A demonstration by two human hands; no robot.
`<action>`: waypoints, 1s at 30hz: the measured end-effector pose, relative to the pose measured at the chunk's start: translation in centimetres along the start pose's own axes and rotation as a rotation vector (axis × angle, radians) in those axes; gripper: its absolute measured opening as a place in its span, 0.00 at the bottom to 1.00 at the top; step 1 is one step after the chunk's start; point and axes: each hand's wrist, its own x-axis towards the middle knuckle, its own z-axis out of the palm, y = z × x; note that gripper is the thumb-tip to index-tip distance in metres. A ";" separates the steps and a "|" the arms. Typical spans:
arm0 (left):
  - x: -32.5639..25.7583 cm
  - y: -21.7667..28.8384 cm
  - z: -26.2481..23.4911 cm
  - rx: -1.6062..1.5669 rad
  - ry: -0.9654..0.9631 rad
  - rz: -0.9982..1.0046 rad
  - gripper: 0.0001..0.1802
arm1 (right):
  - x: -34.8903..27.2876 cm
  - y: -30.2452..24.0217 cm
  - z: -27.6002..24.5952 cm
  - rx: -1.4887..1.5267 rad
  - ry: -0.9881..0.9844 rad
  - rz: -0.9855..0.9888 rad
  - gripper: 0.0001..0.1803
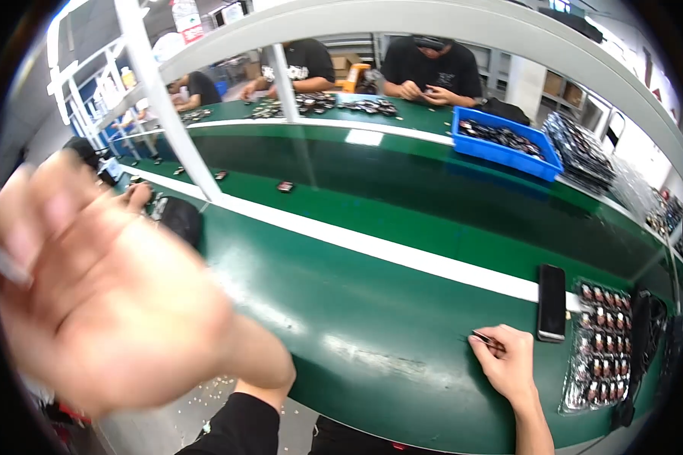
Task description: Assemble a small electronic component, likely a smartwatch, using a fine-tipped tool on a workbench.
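Looking down through the head camera from far off, I have a long green workbench point(402, 322) curving across the lower view. Beyond its white edging runs a broad glossy green strip point(372, 212), perhaps a conveyor.

The left hand point(121, 303) looms large at the left, raised close to the lens, palm showing and bare. Its fingers are loosely bent and apart, too blurred for detail; I see nothing in their hold.

At the right end of the bench lies a clear plastic tray point(569, 400) with five rows of small dark-and-copper pieces. Across the strip a co-worker point(444, 72) in black sits, head bent over both hands. Nearer stands a blue bin point(501, 158) heaped with dark parts.

The right hand point(508, 360) rests low over the bench, left of the tray, with thumb and fingers closed in a pinch. Just above it lies a black smartphone point(552, 299).

Smallest come a lone module point(284, 186) on the strip and the small dark piece point(490, 341) between the right fingertips. I judge the work midway: the tray looks mostly filled, this one piece is in hand, and I cannot tell which pieces are finished.
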 end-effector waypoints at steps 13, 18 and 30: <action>-17.6 -19.0 -4.3 0.813 -0.630 -0.294 0.07 | -0.1 -0.8 -0.7 0.006 -0.055 -0.095 0.13; -22.7 -20.3 -19.5 1.413 -0.840 -0.747 0.41 | -0.1 -1.2 -0.5 0.058 -0.064 -0.123 0.14; -24.6 -21.0 -26.1 1.646 -0.815 -0.961 0.27 | 0.3 -1.3 -0.5 0.019 -0.097 -0.091 0.13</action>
